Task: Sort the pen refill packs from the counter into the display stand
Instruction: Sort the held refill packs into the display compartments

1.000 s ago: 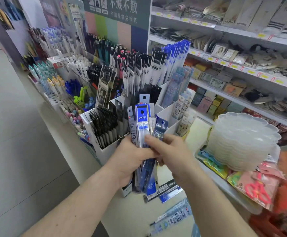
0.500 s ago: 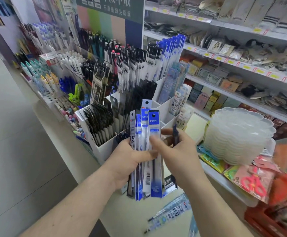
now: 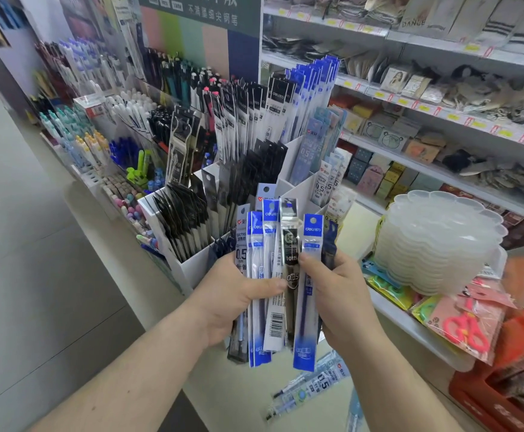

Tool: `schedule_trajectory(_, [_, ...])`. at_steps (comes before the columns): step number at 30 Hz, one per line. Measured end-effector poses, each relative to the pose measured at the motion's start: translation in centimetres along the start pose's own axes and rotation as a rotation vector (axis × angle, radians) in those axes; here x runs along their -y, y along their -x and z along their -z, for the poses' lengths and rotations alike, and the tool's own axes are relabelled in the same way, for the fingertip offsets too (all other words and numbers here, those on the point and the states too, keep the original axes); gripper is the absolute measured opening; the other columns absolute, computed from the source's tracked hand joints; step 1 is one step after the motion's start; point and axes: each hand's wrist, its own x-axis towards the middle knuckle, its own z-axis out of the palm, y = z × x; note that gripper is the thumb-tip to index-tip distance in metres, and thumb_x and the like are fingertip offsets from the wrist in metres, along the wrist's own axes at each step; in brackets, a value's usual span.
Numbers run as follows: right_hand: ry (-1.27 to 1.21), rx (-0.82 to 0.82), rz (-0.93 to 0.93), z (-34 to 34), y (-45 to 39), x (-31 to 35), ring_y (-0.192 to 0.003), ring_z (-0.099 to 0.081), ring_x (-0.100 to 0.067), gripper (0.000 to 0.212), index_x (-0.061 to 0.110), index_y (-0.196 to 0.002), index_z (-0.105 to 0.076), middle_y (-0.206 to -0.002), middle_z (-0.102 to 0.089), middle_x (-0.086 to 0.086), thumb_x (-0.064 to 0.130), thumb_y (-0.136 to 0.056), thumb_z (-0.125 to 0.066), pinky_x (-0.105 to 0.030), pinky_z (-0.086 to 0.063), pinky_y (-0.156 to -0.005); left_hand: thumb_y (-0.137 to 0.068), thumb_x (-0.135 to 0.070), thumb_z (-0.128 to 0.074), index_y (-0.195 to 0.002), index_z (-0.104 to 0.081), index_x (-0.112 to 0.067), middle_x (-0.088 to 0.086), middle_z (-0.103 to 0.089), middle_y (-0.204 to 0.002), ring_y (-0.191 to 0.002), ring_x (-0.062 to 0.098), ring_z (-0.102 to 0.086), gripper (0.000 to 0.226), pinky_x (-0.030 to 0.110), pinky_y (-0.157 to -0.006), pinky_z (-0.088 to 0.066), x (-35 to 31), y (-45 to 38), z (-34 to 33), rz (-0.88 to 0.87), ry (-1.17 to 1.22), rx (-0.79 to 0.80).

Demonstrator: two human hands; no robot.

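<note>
Compared with half a second ago, the fan of pen refill packs (image 3: 264, 275) shows a black 0.35 pack (image 3: 290, 260) beside the blue pack (image 3: 309, 294). Left hand (image 3: 232, 297) fingers grip the fan; right hand (image 3: 338, 291) pinches the blue pack. Display stand (image 3: 198, 263) stands behind; loose packs (image 3: 313, 385) lie on the bench (image 3: 223, 397); clear trays (image 3: 438, 241) stacked right.

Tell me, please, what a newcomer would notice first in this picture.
Probably the fan of refill packs at the centre, gripped by the left hand and right hand. Behind it stands the white display stand crowded with packs, and a stack of clear trays sits to the right.
</note>
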Motion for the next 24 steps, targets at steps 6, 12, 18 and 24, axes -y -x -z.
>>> schedule_trajectory(6, [0.005, 0.009, 0.034, 0.3, 0.2, -0.5, -0.087, -0.075, -0.026, 0.011, 0.014, -0.101, -0.069, -0.093, -0.077, -0.007, 0.009, -0.094, -0.063, -0.045, -0.061, -0.076, -0.074, -0.010, -0.077, -0.120, -0.065, -0.015, 0.006, -0.075, -0.108, -0.102, 0.023, -0.072, 0.048, 0.036, -0.084, -0.058, 0.1, 0.2, -0.2, -0.042, -0.015, 0.012])
schedule_trajectory(12, [-0.037, -0.031, 0.033, 0.4, 0.3, -0.9, -0.085, -0.075, -0.027, 0.013, 0.012, -0.102, -0.068, -0.093, -0.077, -0.008, 0.004, -0.092, -0.065, -0.045, -0.060, -0.076, -0.074, -0.013, -0.083, -0.126, -0.062, -0.012, 0.012, -0.072, -0.116, -0.109, 0.032, -0.068, 0.056, 0.053, -0.097, -0.052, 0.3, 0.3, -0.1, 0.017, 0.019, 0.039])
schedule_trajectory(18, [-0.060, -0.018, 0.039, 0.8, 0.5, -0.9, -0.083, -0.075, -0.026, 0.014, 0.014, -0.101, -0.068, -0.093, -0.077, -0.007, 0.004, -0.092, -0.064, -0.040, -0.062, -0.071, -0.087, 0.000, -0.067, -0.120, -0.064, -0.009, 0.012, -0.074, -0.111, -0.105, 0.033, -0.070, 0.035, 0.053, -0.093, -0.054, 0.3, 0.4, 0.0, 0.041, 0.069, -0.036])
schedule_trajectory(24, [0.063, 0.005, 0.080, 0.7, 0.8, -1.4, -0.084, -0.075, -0.025, 0.015, 0.020, -0.092, -0.072, -0.090, -0.078, -0.004, 0.006, -0.091, -0.066, -0.044, -0.060, -0.078, -0.073, -0.019, -0.076, -0.120, -0.065, -0.012, 0.008, -0.074, -0.112, -0.108, 0.026, -0.069, 0.048, 0.052, -0.101, -0.050, 0.2, 0.2, -0.2, -0.087, 0.055, -0.098])
